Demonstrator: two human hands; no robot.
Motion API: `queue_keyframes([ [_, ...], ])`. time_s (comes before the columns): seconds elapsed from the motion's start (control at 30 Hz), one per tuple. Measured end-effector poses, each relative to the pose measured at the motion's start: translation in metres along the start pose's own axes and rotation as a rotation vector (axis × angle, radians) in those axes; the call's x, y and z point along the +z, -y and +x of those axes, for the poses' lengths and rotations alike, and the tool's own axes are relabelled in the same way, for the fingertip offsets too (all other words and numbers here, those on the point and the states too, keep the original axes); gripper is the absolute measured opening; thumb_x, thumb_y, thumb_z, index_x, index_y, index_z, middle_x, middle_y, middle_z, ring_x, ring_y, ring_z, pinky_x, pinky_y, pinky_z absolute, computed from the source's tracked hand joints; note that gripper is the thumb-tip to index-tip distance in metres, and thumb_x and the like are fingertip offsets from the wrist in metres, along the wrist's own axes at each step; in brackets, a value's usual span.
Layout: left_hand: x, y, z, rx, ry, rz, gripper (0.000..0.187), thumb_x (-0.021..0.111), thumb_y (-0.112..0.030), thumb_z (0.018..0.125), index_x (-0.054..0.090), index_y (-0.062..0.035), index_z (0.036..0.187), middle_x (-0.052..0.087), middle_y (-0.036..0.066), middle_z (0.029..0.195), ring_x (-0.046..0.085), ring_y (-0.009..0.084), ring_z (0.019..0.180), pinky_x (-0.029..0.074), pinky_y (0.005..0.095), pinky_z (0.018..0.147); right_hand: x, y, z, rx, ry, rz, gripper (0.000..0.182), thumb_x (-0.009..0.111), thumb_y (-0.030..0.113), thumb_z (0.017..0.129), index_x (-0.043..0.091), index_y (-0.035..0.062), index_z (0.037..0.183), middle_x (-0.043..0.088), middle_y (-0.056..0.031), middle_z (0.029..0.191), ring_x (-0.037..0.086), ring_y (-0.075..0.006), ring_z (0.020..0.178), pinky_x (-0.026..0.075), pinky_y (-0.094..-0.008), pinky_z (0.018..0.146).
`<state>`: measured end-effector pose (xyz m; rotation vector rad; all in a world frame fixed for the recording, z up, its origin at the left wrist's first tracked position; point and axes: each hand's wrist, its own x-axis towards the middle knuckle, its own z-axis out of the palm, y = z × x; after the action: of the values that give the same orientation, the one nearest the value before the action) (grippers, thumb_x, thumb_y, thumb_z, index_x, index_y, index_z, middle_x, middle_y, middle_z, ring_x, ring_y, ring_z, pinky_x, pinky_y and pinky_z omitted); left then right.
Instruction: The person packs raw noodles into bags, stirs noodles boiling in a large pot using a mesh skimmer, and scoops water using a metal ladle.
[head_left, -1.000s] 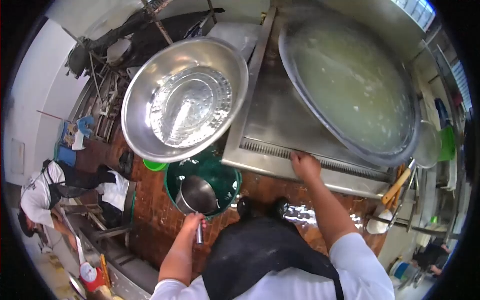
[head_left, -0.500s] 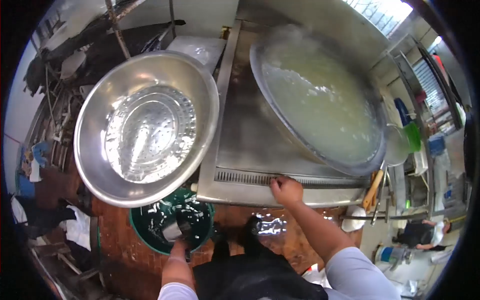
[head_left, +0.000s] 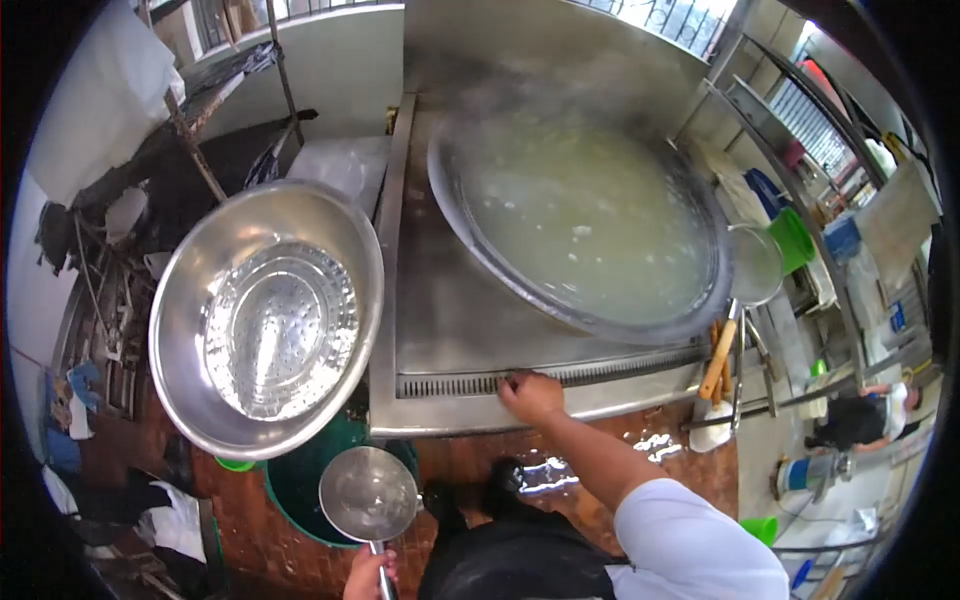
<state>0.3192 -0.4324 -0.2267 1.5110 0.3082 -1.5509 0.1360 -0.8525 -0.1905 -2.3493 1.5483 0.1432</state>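
Observation:
My left hand [head_left: 369, 574] grips the handle of a round metal ladle [head_left: 366, 494], its wide bowl over the dark green tub [head_left: 292, 482] on the floor. My right hand [head_left: 531, 396], closed, rests on the slotted strip [head_left: 450, 383] along the front of the steel stove [head_left: 455, 335]; no object shows in it. A huge pot [head_left: 590, 230] of steaming, pale greenish liquid sits in the stove top. To the left, above the tub, a large steel basin [head_left: 185, 340] with a perforated metal insert [head_left: 282, 330] tilts toward me.
A strainer [head_left: 757, 265] and wooden-handled tools [head_left: 718, 360] are at the stove's right end, near a green container [head_left: 792, 241]. Another person [head_left: 860, 420] is at the far right. The red tiled floor [head_left: 610, 450] looks wet. Cluttered racks line the left.
My left hand has risen from inside the green tub, bringing the ladle up into plain sight. My right hand stays on the stove front. The view has shifted, with more wall visible.

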Motion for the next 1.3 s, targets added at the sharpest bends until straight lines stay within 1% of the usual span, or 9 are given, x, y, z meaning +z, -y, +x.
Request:
queue_keyframes([
  [0.2, 0.066, -0.053, -0.081, 0.211, 0.136, 0.157, 0.025, 0.060, -0.019, 0.080, 0.056, -0.0005, 0.097, 0.052, 0.004, 0.062, 0.048, 0.0152, 0.044, 0.041, 0.0283, 0.039, 0.002, -0.002, -0.002, -0.045, -0.053, 0.040, 0.040, 0.046, 0.046, 0.080, 0.068, 0.0136, 0.085, 0.066, -0.0137, 0.083, 0.062, -0.0336, 0.080, 0.049, -0.0438, 0.073],
  [0.33, 0.116, -0.091, -0.095, 0.146, 0.348, 0.166, 0.029, 0.063, -0.008, 0.076, 0.048, -0.0034, 0.100, 0.049, 0.003, 0.062, 0.049, 0.0127, 0.045, 0.041, 0.0246, 0.041, 0.001, -0.004, -0.001, -0.036, -0.091, 0.245, 0.037, 0.048, 0.037, 0.079, 0.065, 0.0051, 0.085, 0.066, -0.0155, 0.082, 0.064, -0.0301, 0.077, 0.050, -0.0409, 0.070],
  [0.47, 0.178, -0.125, -0.089, 0.300, 0.255, 0.446, 0.035, 0.064, -0.009, 0.077, 0.048, 0.0005, 0.107, 0.051, 0.003, 0.065, 0.050, 0.0099, 0.045, 0.041, 0.0239, 0.041, -0.009, -0.002, 0.038, 0.447, 0.150, 1.550, 0.020, 0.055, 0.022, 0.080, 0.058, 0.0023, 0.078, 0.063, -0.0075, 0.072, 0.060, -0.0208, 0.066, 0.050, -0.0341, 0.062],
  [0.57, 0.209, -0.140, -0.069, 0.526, 0.237, 0.618, 0.042, 0.064, -0.013, 0.078, 0.046, -0.0004, 0.114, 0.054, 0.004, 0.064, 0.051, 0.0108, 0.046, 0.043, 0.0249, 0.042, 0.011, -0.006, 0.063, 0.506, 0.412, 2.033, 0.018, 0.052, 0.022, 0.083, 0.057, 0.0047, 0.080, 0.062, -0.0081, 0.077, 0.058, -0.0220, 0.063, 0.049, -0.0359, 0.060],
  [0.7, 0.237, -0.168, -0.061, 0.618, 0.101, 0.813, 0.046, 0.065, -0.018, 0.077, 0.046, 0.0037, 0.114, 0.057, 0.007, 0.068, 0.054, 0.0117, 0.048, 0.044, 0.0256, 0.043, 0.033, -0.004, 0.081, 0.591, 0.477, 2.128, 0.024, 0.040, 0.019, 0.091, 0.058, 0.0030, 0.093, 0.063, -0.0120, 0.089, 0.062, -0.0259, 0.082, 0.052, -0.0422, 0.074],
  [0.83, 0.247, -0.172, -0.032, 0.582, 0.161, 0.645, 0.044, 0.064, -0.014, 0.078, 0.046, 0.0055, 0.114, 0.057, 0.005, 0.075, 0.050, 0.0088, 0.047, 0.042, 0.0240, 0.043, 0.018, 0.004, 0.073, 0.505, 0.642, 2.008, 0.024, 0.049, 0.021, 0.087, 0.060, 0.0042, 0.099, 0.063, -0.0149, 0.098, 0.063, -0.0285, 0.088, 0.052, -0.0447, 0.081],
  [1.03, 0.267, -0.174, -0.033, 0.420, 0.224, 0.476, 0.035, 0.064, -0.018, 0.079, 0.049, -0.0015, 0.105, 0.051, 0.002, 0.071, 0.049, 0.0095, 0.048, 0.043, 0.0243, 0.042, -0.003, 0.003, 0.061, 0.508, 0.427, 1.841, 0.026, 0.051, 0.024, 0.086, 0.058, 0.0020, 0.099, 0.063, -0.0138, 0.094, 0.064, -0.0273, 0.080, 0.055, -0.0434, 0.068],
  [1.2, 0.273, -0.176, -0.035, 0.410, 0.215, 0.487, 0.030, 0.064, -0.019, 0.078, 0.049, -0.0024, 0.099, 0.051, 0.002, 0.070, 0.049, 0.0097, 0.048, 0.043, 0.0251, 0.044, 0.030, -0.024, 0.080, 0.573, 0.518, 1.768, 0.023, 0.050, 0.019, 0.086, 0.059, 0.0018, 0.098, 0.062, -0.0110, 0.095, 0.063, -0.0249, 0.082, 0.055, -0.0400, 0.067],
  [1.3, 0.271, -0.173, -0.028, 0.463, 0.184, 0.582, 0.037, 0.064, -0.021, 0.077, 0.049, 0.0000, 0.104, 0.054, 0.005, 0.072, 0.050, 0.0105, 0.048, 0.044, 0.0262, 0.045, -0.006, -0.012, 0.056, 0.578, 0.533, 1.788, 0.019, 0.049, 0.014, 0.086, 0.059, 0.0028, 0.097, 0.062, -0.0099, 0.095, 0.062, -0.0237, 0.083, 0.055, -0.0380, 0.069],
])
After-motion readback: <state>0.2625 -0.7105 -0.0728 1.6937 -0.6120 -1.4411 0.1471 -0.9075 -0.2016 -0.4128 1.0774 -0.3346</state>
